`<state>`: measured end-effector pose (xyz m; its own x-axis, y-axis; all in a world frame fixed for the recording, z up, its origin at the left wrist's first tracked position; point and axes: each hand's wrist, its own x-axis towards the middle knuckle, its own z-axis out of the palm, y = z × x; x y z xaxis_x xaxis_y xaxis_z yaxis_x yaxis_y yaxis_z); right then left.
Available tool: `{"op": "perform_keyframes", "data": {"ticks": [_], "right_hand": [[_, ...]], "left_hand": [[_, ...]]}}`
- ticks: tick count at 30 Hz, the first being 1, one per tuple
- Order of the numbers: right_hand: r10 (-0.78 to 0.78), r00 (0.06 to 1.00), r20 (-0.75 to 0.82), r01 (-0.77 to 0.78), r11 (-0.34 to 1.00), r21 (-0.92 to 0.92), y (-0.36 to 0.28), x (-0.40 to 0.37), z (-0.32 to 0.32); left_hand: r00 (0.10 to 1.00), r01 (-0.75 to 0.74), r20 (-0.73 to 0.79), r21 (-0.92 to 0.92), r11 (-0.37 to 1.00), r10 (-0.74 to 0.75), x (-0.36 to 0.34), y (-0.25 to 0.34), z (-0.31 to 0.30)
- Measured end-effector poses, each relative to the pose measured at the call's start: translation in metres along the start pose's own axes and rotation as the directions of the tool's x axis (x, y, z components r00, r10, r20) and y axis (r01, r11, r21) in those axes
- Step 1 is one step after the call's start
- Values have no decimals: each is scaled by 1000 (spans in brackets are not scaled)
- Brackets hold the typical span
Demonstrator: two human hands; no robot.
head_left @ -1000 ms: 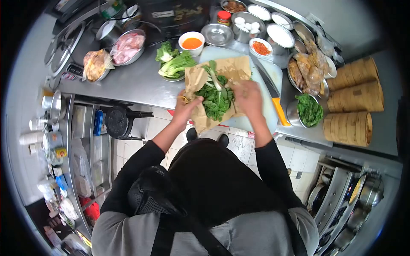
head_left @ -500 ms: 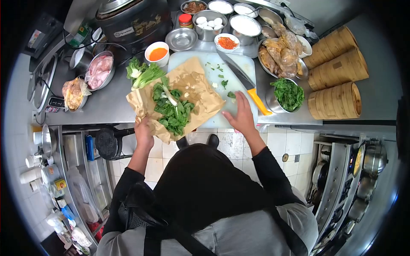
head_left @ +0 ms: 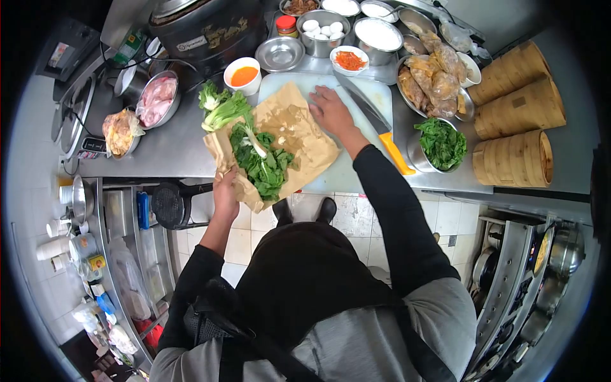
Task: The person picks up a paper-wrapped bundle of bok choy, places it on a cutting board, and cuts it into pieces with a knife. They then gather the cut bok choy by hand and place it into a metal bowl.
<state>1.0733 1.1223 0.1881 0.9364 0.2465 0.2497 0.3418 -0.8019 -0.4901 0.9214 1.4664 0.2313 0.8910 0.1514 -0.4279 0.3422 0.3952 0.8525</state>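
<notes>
Steel bowl [head_left: 439, 145] near the counter's front edge holds chopped greens. Left hand [head_left: 224, 193] grips brown paper [head_left: 299, 127] carrying leafy greens [head_left: 264, 162]. Right hand [head_left: 331, 109] lies palm-down, loosely open, just beside it on the cutting board [head_left: 344, 178].

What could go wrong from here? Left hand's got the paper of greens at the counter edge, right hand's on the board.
1. The brown paper hangs past the counter edge, gripped at one side by the left hand. If it tilts, the greens could slide onto the floor.
2. The right hand lies on the cutting board close beside the knife. A sideways sweep could meet the blade.
</notes>
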Motion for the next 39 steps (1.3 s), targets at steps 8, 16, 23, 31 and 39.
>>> {"op": "perform_keyframes", "data": {"ticks": [8,16,23,31,39], "right_hand": [[-205,967,151,223,967,-120,-15,-111,-67],[121,990,68,-121,993,4,6,-128,-96],[466,884,46,-321,532,784,-78,-68,-71],[312,901,-301,-259,944,205,-48,-129,-77],[403,913,67,-380,898,-220,-3,-109,-74]], "left_hand": [[991,-58,125,136,989,41,7,2,17],[968,-49,253,190,981,-1,23,9,50],[968,-67,247,142,988,30,28,6,51],[971,13,239,39,999,-22,18,14,32],[979,24,202,66,998,-37,18,18,25]]}}
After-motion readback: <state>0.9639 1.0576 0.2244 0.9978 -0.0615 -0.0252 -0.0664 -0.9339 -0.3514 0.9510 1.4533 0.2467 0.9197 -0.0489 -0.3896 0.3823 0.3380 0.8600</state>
